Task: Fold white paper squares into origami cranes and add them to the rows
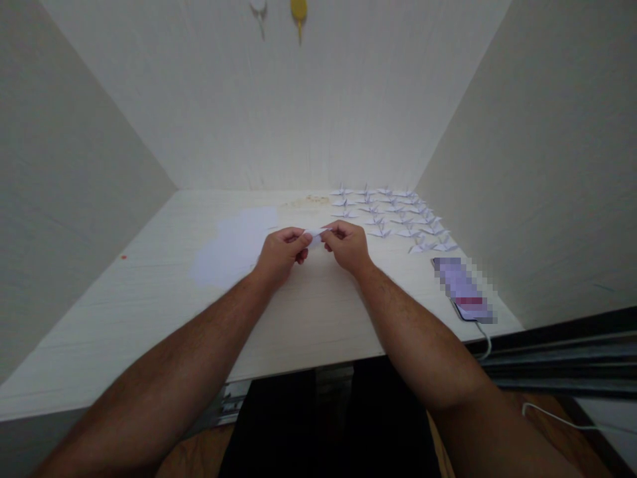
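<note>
Between my two hands, above the middle of the table, is a small piece of folded white paper (315, 238). My left hand (284, 253) pinches its left side, thumb on top. At the right side my right hand (347, 244) grips it between thumb and fingers. The fingers cover much of the paper, so its exact folded shape is hard to make out. To the left of my left hand lie flat white paper sheets (231, 242). Several folded white paper cranes (381, 210) stand in rows beyond my right hand.
A phone (462, 289) with a blurred screen lies near the table's right edge, its white cable (488, 342) hanging off the front. Walls enclose the pale table (308, 332) at the back and both sides. A small red spot (124, 257) marks the left side.
</note>
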`<action>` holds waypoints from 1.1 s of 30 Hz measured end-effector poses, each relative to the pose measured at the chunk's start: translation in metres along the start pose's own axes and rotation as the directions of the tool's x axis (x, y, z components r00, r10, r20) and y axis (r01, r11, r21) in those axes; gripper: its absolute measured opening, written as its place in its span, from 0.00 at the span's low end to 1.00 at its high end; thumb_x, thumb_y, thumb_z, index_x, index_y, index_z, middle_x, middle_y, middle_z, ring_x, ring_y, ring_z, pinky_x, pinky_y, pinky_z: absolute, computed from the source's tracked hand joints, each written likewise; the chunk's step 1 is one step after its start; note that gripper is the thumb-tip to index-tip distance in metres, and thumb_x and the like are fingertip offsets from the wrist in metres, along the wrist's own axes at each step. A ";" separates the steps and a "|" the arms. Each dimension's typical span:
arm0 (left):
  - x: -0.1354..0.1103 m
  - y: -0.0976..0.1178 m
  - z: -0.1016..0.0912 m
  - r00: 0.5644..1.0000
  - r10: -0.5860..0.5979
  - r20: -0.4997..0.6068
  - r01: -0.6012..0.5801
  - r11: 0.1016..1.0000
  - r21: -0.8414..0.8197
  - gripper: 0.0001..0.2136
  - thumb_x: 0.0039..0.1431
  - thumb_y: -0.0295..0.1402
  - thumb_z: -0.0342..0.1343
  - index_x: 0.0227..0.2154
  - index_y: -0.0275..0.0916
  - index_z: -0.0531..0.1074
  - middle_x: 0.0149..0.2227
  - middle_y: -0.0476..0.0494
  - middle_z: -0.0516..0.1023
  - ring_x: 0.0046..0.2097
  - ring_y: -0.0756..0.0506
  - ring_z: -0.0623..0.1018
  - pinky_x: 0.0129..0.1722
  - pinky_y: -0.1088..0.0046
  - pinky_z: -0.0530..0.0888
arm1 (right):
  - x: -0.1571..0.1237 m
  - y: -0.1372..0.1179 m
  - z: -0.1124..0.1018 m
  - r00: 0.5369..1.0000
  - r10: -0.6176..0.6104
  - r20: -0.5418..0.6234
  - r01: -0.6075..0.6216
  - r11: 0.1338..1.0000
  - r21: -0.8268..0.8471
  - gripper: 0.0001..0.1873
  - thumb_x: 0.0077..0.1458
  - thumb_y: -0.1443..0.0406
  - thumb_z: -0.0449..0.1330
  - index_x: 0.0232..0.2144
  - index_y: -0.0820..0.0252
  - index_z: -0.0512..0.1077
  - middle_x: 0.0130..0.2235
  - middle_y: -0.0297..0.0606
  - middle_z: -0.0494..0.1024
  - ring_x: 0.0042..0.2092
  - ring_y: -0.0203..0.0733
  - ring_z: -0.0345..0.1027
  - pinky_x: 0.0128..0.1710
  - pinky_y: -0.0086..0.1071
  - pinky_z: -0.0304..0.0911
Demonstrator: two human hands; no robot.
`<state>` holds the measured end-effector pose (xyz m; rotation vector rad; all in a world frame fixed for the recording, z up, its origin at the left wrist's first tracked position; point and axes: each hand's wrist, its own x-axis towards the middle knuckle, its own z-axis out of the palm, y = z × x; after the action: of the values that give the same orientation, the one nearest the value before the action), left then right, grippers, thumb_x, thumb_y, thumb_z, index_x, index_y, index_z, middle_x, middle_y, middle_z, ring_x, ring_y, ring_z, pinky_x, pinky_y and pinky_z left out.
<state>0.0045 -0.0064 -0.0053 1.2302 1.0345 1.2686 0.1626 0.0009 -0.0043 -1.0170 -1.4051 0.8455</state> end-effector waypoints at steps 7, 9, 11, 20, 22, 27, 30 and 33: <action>0.002 -0.001 -0.001 0.999 -0.002 -0.047 0.003 1.000 0.026 0.11 0.47 0.39 0.67 0.26 0.37 0.75 0.17 0.53 0.67 0.19 0.54 0.63 0.18 0.77 0.58 | 0.001 0.000 0.000 0.999 0.028 0.017 -0.029 0.999 0.025 0.07 0.48 0.62 0.61 0.28 0.59 0.77 0.21 0.31 0.74 0.22 0.32 0.65 0.23 0.28 0.63; 0.002 -0.001 -0.001 0.998 0.003 -0.059 0.000 0.999 0.044 0.11 0.47 0.39 0.66 0.26 0.37 0.75 0.17 0.53 0.67 0.19 0.54 0.63 0.18 0.77 0.58 | 0.001 0.000 0.001 0.999 0.042 0.026 -0.043 0.998 0.056 0.08 0.47 0.62 0.61 0.30 0.60 0.77 0.21 0.31 0.75 0.21 0.32 0.66 0.23 0.27 0.63; 0.003 -0.003 -0.002 0.998 0.018 -0.061 -0.014 0.997 0.074 0.11 0.48 0.40 0.66 0.27 0.37 0.75 0.17 0.53 0.67 0.19 0.54 0.63 0.18 0.77 0.57 | 0.001 0.001 0.001 0.998 0.059 0.030 -0.061 0.995 0.078 0.10 0.47 0.62 0.60 0.32 0.59 0.78 0.22 0.31 0.76 0.22 0.32 0.67 0.23 0.27 0.64; 0.005 -0.005 -0.007 0.997 0.055 -0.049 -0.047 0.987 0.153 0.11 0.50 0.41 0.65 0.29 0.37 0.76 0.17 0.53 0.67 0.19 0.54 0.62 0.19 0.76 0.57 | 0.001 0.003 0.001 0.999 0.052 0.000 -0.052 0.993 0.106 0.11 0.46 0.66 0.59 0.33 0.58 0.78 0.22 0.30 0.76 0.24 0.32 0.69 0.26 0.27 0.68; 0.003 -0.002 -0.005 0.998 0.045 -0.044 -0.038 0.989 0.144 0.11 0.49 0.40 0.65 0.28 0.36 0.76 0.17 0.53 0.66 0.19 0.54 0.62 0.19 0.76 0.57 | 0.001 0.003 0.001 0.998 0.056 -0.003 -0.055 0.991 0.122 0.09 0.46 0.66 0.59 0.32 0.57 0.77 0.21 0.29 0.75 0.23 0.32 0.69 0.25 0.27 0.67; 0.003 0.002 -0.004 1.000 -0.004 0.003 0.004 0.999 0.034 0.11 0.47 0.38 0.66 0.29 0.35 0.76 0.17 0.53 0.66 0.18 0.55 0.60 0.19 0.76 0.55 | 0.002 0.002 0.001 0.996 0.087 -0.009 -0.084 0.984 0.155 0.04 0.46 0.65 0.60 0.27 0.57 0.73 0.20 0.28 0.74 0.23 0.32 0.70 0.24 0.26 0.66; 0.004 0.001 -0.005 1.000 -0.013 0.019 0.013 1.000 0.015 0.12 0.45 0.37 0.67 0.31 0.35 0.78 0.18 0.53 0.67 0.19 0.55 0.60 0.19 0.77 0.55 | 0.002 0.002 0.001 0.996 0.085 -0.017 -0.081 0.986 0.143 0.03 0.46 0.65 0.59 0.27 0.57 0.72 0.20 0.28 0.74 0.23 0.33 0.70 0.24 0.26 0.66; 0.004 0.000 -0.005 1.000 -0.008 0.013 0.007 0.999 0.040 0.14 0.43 0.34 0.68 0.35 0.36 0.79 0.23 0.49 0.75 0.20 0.55 0.63 0.20 0.77 0.57 | 0.003 0.002 0.001 0.997 0.082 -0.012 -0.080 0.990 0.120 0.02 0.48 0.65 0.59 0.28 0.57 0.71 0.21 0.28 0.74 0.23 0.32 0.70 0.24 0.26 0.66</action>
<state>-0.0004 -0.0024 -0.0053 1.2627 1.0587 1.2375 0.1618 0.0041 -0.0053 -0.9927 -1.2904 0.9672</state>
